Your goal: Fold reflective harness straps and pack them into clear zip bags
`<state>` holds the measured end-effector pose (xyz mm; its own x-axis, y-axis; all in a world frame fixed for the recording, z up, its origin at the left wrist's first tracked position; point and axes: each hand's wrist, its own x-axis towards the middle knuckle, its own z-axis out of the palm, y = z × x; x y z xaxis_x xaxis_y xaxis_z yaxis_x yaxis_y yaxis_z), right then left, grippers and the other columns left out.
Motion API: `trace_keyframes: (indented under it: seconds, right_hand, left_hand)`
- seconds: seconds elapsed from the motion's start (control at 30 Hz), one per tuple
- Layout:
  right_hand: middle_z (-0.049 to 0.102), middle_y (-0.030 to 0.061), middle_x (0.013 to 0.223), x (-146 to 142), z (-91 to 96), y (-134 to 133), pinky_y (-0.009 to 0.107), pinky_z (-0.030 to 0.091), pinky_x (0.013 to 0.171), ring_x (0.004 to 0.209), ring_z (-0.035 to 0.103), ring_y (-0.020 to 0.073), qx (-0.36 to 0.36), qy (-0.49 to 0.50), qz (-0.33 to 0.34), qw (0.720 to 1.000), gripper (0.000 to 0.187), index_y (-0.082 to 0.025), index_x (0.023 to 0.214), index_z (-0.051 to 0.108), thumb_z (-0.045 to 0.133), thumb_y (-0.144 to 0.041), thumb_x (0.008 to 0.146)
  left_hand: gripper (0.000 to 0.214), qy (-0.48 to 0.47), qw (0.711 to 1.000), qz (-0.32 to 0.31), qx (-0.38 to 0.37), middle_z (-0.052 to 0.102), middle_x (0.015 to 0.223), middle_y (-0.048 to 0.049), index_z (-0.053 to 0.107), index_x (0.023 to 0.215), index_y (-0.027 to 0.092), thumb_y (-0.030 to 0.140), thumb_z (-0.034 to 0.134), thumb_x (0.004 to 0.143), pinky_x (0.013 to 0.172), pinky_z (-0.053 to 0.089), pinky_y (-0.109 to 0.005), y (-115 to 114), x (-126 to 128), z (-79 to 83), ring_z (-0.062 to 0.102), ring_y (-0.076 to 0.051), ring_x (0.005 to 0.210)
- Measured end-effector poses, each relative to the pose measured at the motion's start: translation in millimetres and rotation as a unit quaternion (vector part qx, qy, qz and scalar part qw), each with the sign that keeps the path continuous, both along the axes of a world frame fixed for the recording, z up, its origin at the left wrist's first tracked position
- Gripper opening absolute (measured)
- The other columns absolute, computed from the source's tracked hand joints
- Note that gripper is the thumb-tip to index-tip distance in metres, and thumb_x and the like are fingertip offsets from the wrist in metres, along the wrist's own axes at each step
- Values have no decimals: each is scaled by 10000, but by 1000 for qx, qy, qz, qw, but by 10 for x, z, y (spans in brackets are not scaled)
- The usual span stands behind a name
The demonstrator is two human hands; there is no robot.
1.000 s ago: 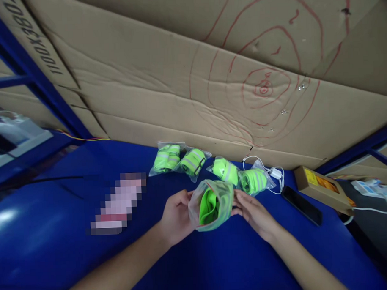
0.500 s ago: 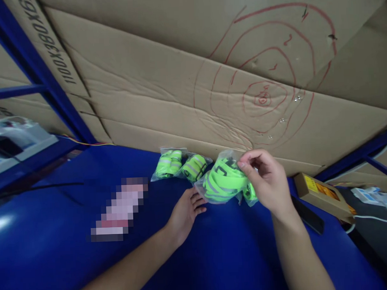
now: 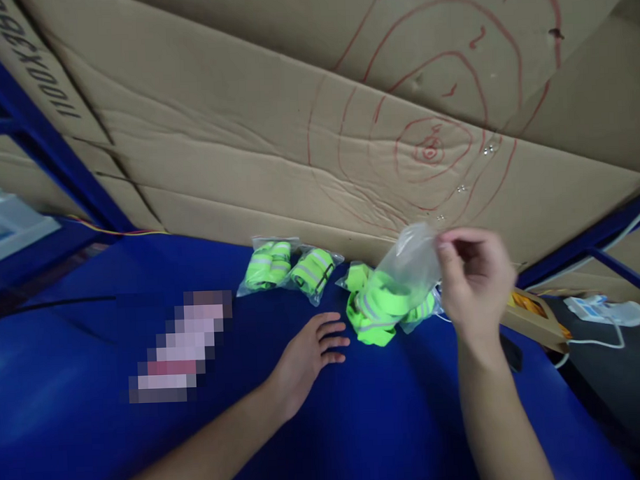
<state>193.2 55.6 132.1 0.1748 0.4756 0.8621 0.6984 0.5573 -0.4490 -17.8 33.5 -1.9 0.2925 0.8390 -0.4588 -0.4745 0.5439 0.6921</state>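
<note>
The left hand (image 3: 308,352) lies palm down on the blue surface (image 3: 368,420), fingers spread, its grip wide and holding nothing. Its fingertips are just short of a neon-green reflective band (image 3: 375,315).

The right hand (image 3: 476,280) is raised above the surface to the right, its grip closed in a thumb-and-finger pinch on the upper end of a clear plastic bag (image 3: 412,261). The bag hangs tilted with its mouth down. The band bulges from that mouth, its lower loops on the surface, touching another bagged band (image 3: 424,308) behind it.

Further back and to the left, two more bagged bands (image 3: 286,266) lie side by side against the foot of a cardboard sheet (image 3: 217,152) marked with red rings. A cardboard box (image 3: 532,316) shows past the right wrist.

The likely trouble is the band dropping out in a loose tangle onto its neighbour, since only a light pinch on slippery film steers it. The bag could also slip from the fingers.
</note>
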Motion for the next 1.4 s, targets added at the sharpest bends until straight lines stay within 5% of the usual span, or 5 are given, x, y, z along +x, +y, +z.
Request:
trace_keyframes:
  seconds: [0.53, 0.8, 1.0, 1.23, 1.4]
  right_hand:
    - [572, 16, 846, 402, 238, 61, 262, 416, 588, 656, 516, 111, 186, 167, -22, 968, 106, -185, 877, 631, 709, -149, 815]
    - [549, -30, 788, 654, -354, 612, 247, 431, 578, 628, 524, 121, -135, 212, 40, 967, 269, -225, 1058, 568, 655, -406, 879]
    - [696, 40, 976, 623, -871, 898, 325, 580, 785, 840, 692, 170, -326, 126, 124, 929, 451, -246, 1257, 569, 503, -581, 962]
    - [713, 78, 1306, 1112, -855, 728, 521, 373, 1200, 1306, 605, 331, -484, -84, 159, 857, 460, -289, 1142, 765, 842, -500, 741]
    - [595, 62, 1509, 1218, -775, 656, 531, 333, 1235, 1433, 511, 357, -529, -168, 153, 817, 718, -338, 1389, 669, 869, -517, 723]
  left_hand:
    - [382, 185, 962, -23, 201, 628, 937, -11, 552, 1158, 223, 383, 685, 838, 748, 508, -297, -80, 58, 6, 609, -170, 824]
    - [239, 282, 863, 18, 419, 504, 1345, -90, 632, 1168, 245, 312, 647, 939, 891, 492, -306, -107, 30, -97, 557, -210, 1118]
    - [191, 292, 874, 10, 390, 503, 1303, -73, 619, 1137, 247, 359, 589, 986, 869, 498, -305, -22, 21, -161, 571, -195, 1063]
    - [178, 315, 860, 4, 401, 491, 1353, -73, 630, 1146, 269, 355, 571, 1002, 884, 495, -320, -54, -18, -135, 572, -209, 1095]
    - [175, 375, 788, 18, 488, 535, 1326, -66, 645, 1136, 292, 233, 587, 981, 942, 485, -327, -169, -76, -41, 599, -200, 1054]
